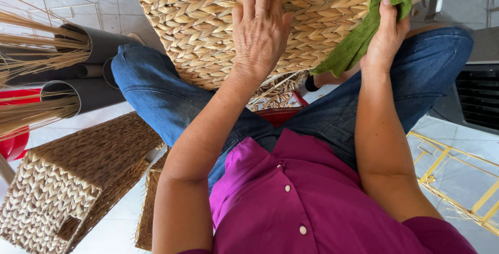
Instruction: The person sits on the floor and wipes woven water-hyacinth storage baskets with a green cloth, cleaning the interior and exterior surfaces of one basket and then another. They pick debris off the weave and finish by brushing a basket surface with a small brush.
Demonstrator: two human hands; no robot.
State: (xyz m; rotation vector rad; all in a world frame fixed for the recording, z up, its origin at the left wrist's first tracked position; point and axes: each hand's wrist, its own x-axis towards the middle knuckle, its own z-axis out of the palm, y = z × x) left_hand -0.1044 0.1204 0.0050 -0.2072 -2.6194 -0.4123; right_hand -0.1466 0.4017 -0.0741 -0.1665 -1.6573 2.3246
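Item 1, large woven basket (208,20): pale plaited fibre, resting across your knees at the top of the view and reaching past the upper edge. It is the biggest thing before you.

Item 2, second woven basket (67,181): box-shaped, same plaited fibre, lying tipped on the tiled floor (112,9) by your left leg, well apart from both hands.

Item 3, grey tubes (96,43): several, lying on the floor at the left with bundles of dry straw stalks (31,51) sticking out of them. A red container (13,139) sits just behind; most of it is cut off by the edge, so its kind is hard to tell.

Item 4, yellow wire frame (452,171): on the floor by your right side, untouched.

Item 5, your left hand (260,28): flat on the large woven basket, palm down, fingers spread and pressing the weave; the grip is splayed wide, closed on nothing.

Item 6, your right hand (384,38): at the basket's right edge, grip pinching the green cloth between thumb and fingers.

Item 7, green cloth (364,30): bunched, hanging from that pinch, touching the basket's side above your right knee
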